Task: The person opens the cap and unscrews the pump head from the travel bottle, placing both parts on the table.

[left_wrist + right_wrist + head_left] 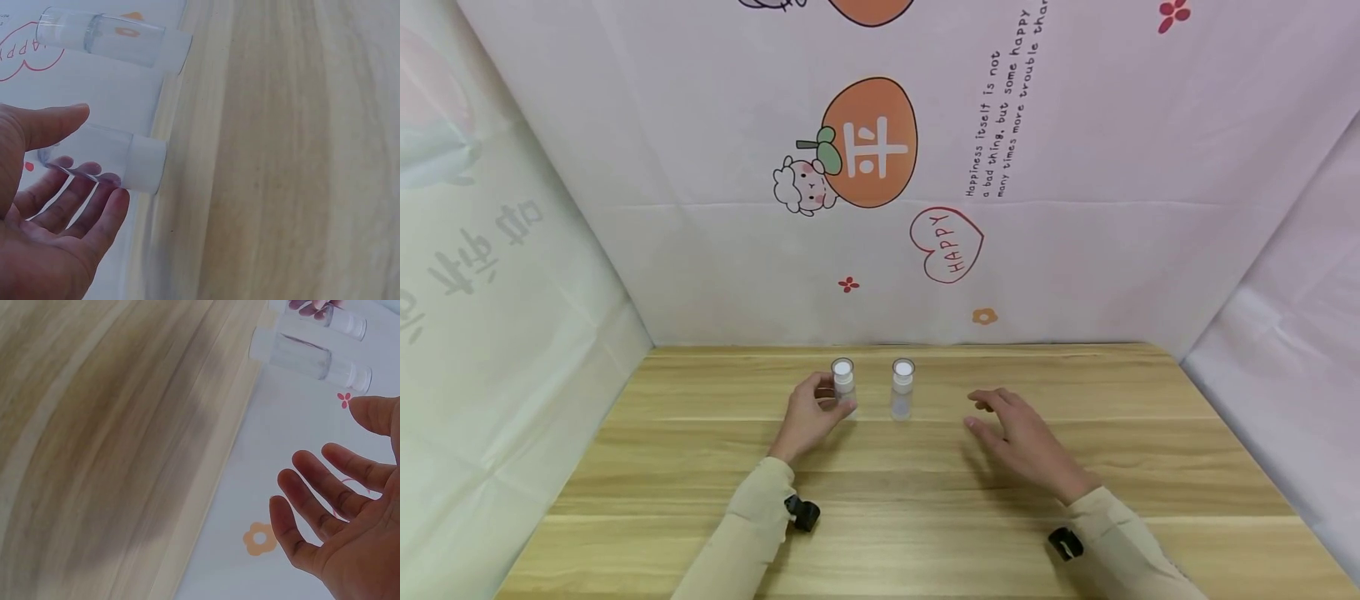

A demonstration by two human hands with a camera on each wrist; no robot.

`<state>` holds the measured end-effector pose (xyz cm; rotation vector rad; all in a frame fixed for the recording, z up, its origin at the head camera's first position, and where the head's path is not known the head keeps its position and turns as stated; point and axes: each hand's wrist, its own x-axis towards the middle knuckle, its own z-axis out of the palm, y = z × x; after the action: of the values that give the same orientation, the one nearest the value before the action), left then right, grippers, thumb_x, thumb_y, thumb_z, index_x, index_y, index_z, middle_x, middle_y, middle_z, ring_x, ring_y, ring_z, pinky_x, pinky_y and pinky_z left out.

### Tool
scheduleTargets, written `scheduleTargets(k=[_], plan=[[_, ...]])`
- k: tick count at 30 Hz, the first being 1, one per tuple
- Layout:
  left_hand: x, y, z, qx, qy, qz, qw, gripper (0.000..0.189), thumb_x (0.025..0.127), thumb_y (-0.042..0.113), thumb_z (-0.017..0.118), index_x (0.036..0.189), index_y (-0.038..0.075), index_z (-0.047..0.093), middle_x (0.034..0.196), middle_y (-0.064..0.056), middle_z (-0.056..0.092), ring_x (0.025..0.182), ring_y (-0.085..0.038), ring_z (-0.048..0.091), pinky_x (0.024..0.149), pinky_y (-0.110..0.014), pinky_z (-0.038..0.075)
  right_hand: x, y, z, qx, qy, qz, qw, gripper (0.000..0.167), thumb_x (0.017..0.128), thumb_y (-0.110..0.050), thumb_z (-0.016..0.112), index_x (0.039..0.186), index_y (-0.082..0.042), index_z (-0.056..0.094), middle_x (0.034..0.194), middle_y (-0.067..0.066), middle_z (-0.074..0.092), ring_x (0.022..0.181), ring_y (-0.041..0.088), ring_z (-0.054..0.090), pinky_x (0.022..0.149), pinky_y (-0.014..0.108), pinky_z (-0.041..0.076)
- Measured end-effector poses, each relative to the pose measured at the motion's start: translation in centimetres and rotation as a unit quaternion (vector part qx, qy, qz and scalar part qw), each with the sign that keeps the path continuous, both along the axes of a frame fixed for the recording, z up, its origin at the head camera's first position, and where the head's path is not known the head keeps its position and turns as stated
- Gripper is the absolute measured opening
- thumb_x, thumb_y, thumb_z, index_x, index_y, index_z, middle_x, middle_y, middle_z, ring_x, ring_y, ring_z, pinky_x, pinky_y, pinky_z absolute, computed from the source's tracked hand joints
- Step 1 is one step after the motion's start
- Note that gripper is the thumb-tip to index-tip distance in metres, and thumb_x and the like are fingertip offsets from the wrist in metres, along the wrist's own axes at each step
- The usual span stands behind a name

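Two small clear bottles stand upright side by side, each with a clear cap over a white top and a white lower end. Around the left bottle (pixel 844 383) curl the fingers of my left hand (pixel 811 417), thumb on the near side. In the left wrist view, the fingertips (pixel 87 169) show through the clear wall of that bottle (pixel 147 165). The right bottle (pixel 902 390) stands a short way to its right, with no hand on it. Farther right, my right hand (pixel 1018 437) hovers over the table, fingers loosely bent and holding nothing.
The wood-grain table (pixel 880 533) meets a printed white cloth (pixel 737 250) just behind the bottles. Cloth hangs at the left and right sides too. Dark straps with small black devices (pixel 803 513) sit on both sleeves.
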<state>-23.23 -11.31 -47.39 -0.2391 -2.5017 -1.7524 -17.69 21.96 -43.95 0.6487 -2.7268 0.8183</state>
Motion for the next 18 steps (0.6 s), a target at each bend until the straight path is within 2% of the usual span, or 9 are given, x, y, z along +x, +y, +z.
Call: scheduleTargets(k=[11, 18], plan=[[0.10, 0.40, -0.14, 0.008, 0.013, 0.011, 0.9998, 0.041, 0.086, 0.002, 0.079, 0.122, -0.006, 0.061, 0.120, -0.020, 0.063, 0.111, -0.036, 0.063, 0.095, -0.041, 0.054, 0.08, -0.17, -0.26, 0.000, -0.002, 0.004, 1.0000, 0.040, 0.103, -0.028, 0.063, 0.133, -0.002, 0.061, 0.118, 0.012, 0.065, 0.111, 0.030, 0.061, 0.091, 0.053, 0.051], [0.30, 0.57, 0.30, 0.003, 0.023, 0.019, 0.9995, 0.039, 0.084, 0.002, 0.082, 0.119, -0.002, 0.064, 0.115, -0.017, 0.066, 0.108, -0.032, 0.064, 0.094, -0.040, 0.055, 0.23, -0.55, 0.07, -0.003, -0.001, 0.008, 1.0000, 0.041, 0.103, -0.030, 0.063, 0.133, -0.002, 0.061, 0.118, 0.012, 0.066, 0.110, 0.030, 0.062, 0.090, 0.052, 0.051]])
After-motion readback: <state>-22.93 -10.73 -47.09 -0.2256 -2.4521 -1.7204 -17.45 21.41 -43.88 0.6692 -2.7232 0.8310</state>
